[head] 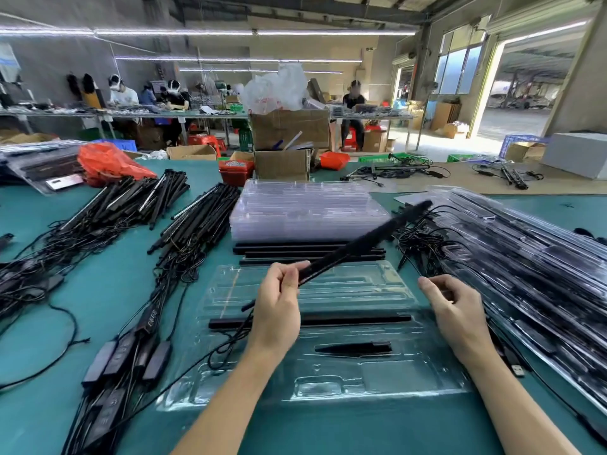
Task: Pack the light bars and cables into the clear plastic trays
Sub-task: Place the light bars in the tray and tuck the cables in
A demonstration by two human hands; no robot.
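Left hand [277, 300] pinches blurred light bar [361, 239]; right hand [455, 310] fingers curled, contents unclear.

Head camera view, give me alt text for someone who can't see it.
A person's left hand grips a black light bar angled over an open clear plastic tray on a green table, while the right hand pinches a cable. One light bar already lies in the tray; loose bars and stacked trays surround it.
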